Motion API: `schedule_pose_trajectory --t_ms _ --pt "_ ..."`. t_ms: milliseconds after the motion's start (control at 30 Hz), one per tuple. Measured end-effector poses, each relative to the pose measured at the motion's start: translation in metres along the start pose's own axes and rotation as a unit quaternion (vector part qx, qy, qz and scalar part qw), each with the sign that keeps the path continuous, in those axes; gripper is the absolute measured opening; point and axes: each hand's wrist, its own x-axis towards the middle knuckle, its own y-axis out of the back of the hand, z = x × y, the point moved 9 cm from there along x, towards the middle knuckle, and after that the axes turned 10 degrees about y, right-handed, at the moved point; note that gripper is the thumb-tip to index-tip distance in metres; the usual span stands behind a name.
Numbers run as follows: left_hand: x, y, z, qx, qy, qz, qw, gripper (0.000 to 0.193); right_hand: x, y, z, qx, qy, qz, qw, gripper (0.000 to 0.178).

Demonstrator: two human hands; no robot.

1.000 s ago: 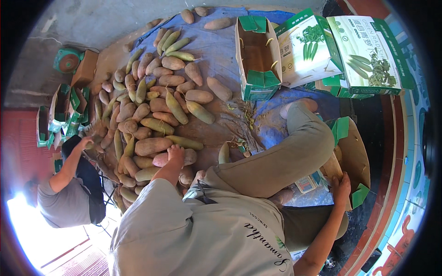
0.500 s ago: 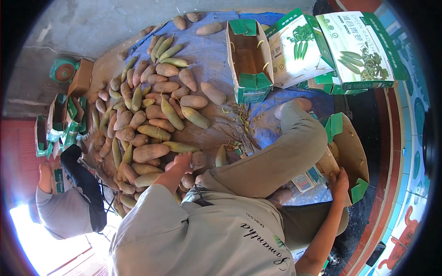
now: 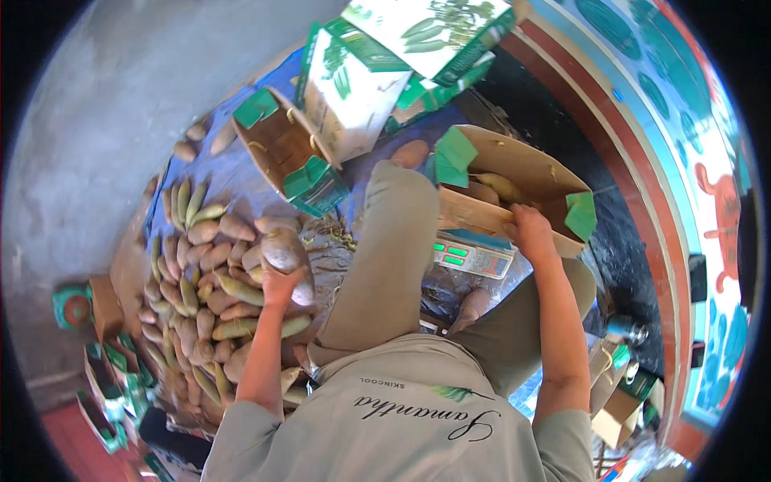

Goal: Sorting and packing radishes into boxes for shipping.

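Compared with the earlier frame, the view has turned: the white boxes (image 3: 353,100), formerly at upper right, now stand at upper centre. The left hand (image 3: 283,281), previously low on the pile (image 3: 213,293), is raised at the pile's right edge with a radish (image 3: 283,245). The right hand (image 3: 532,230) remains at the same box (image 3: 530,173). The co-worker at left has mostly passed out of view; a dark trouser leg (image 3: 173,438) shows at lower left.

Left hand: partly closed, fingers wrapped around the radish, left of centre in the frame. Whether the paler, blurred radish just below it is also held cannot be told. Right hand: fingers hooked over the near wall of the box, right of centre, gripping its edge.

Count: one box under the right hand, with two radishes visible inside; one scale (image 3: 486,262), its displays lit green, just below that box; one open box (image 3: 293,149) at upper centre; two white boxes plainly visible beside it. Three radishes lie apart on the upper left. The pile, at left on the blue sheet (image 3: 250,108), overlaps too much for a reliable count.
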Motion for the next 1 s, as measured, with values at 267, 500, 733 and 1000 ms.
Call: schedule_pose_trajectory --t_ms 267,500,733,1000 --pt "-0.004 0.025 0.197 -0.090 -0.213 0.050 0.972 0.077 -0.005 -0.008 0.010 -0.010 -0.019 -0.009 1.000 0.024" --pt "-0.048 -0.033 0.332 -0.130 -0.315 -0.067 0.938 0.075 0.001 -0.004 -0.002 -0.040 0.013 0.018 0.999 0.010" --pt "-0.110 -0.143 0.417 -0.118 -0.419 -0.213 0.875 0.074 -0.003 -0.012 0.002 -0.036 -0.007 -0.014 0.999 0.014" --pt "-0.149 -0.277 0.412 0.213 -0.592 -0.214 0.748 0.067 -0.003 -0.010 -0.003 -0.059 0.012 0.015 0.998 0.013"
